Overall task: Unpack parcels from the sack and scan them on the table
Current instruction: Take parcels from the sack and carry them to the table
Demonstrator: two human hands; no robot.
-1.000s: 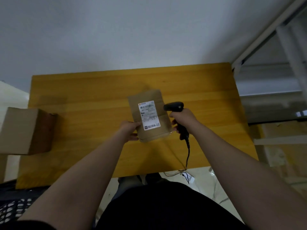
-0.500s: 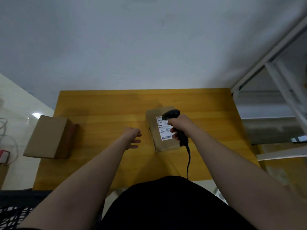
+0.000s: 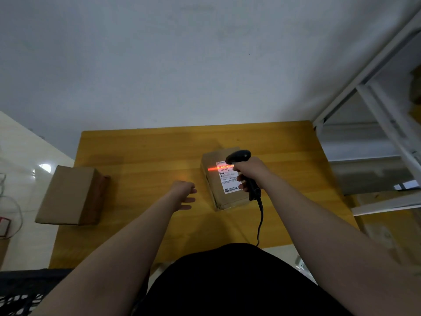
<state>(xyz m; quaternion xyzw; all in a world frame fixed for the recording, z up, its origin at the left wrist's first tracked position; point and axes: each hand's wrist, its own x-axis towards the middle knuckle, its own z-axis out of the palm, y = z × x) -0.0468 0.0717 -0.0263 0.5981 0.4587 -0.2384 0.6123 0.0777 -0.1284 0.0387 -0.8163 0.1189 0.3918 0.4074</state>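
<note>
Firstly, nearest: dark garment point(image 3: 227, 281) at bottom of view, both forearms reach fwd over the near edge of the surface point(image 3: 148, 156). Scanner cable point(image 3: 260, 220) drops past that edge and runs up to the R hand point(image 3: 249, 172).

L hand point(image 3: 184, 192) hovers over bare wood, fingers loose & slightly spread, holds nothing. Contact w/ the surface: cannot tell. R hand wraps the grip of the black scanner point(image 3: 239, 155), fingers curled round it, head aimed down.

Key relation: parcel point(image 3: 218, 197) lies flat on the surface, right of centre, directly under the R hand. L hand is near its left edge, apart from it. Long axis runs approx away from the person, near end skewed a bit right. Red beam point(image 3: 213, 169) cuts the far end of the label point(image 3: 229, 182) crosswise to that axis, spilling onto bare cardboard at left.

Judgement: scan step in hand; L is the free one, well placed to shift the parcel after.

Parcel look: brown cardboard, flattish, white label face-up, print too small to read.

Farther left: second brown box point(image 3: 70, 195) at the surface's left edge, seems to overhang. Beyond: grey wall point(image 3: 182, 65); white rack point(image 3: 376, 110) at right.
</note>
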